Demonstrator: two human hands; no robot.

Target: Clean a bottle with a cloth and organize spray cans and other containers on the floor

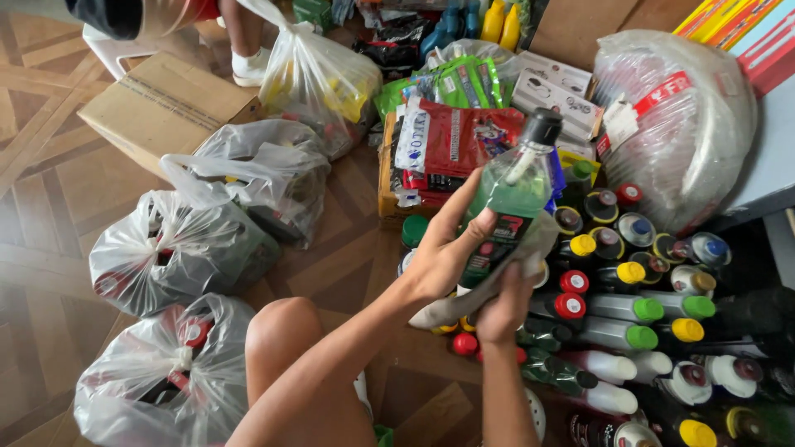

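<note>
At centre of the head view, a green bottle (pixel 515 194) with a black cap is held tilted above a packed group of bottles (pixel 638 310) on the floor. The left hand (pixel 443 257) is closed around its lower body, fingers wrapped over the label, apparently to steady it. The right hand (pixel 503 308) is clenched on a grey cloth (pixel 489 281) pressed against the bottle's base, as if for wiping. Tied plastic bags (pixel 178 248) and a cardboard box (pixel 166 103) are noted at left.

Head camera looks steeply down — close, floorward.
</note>
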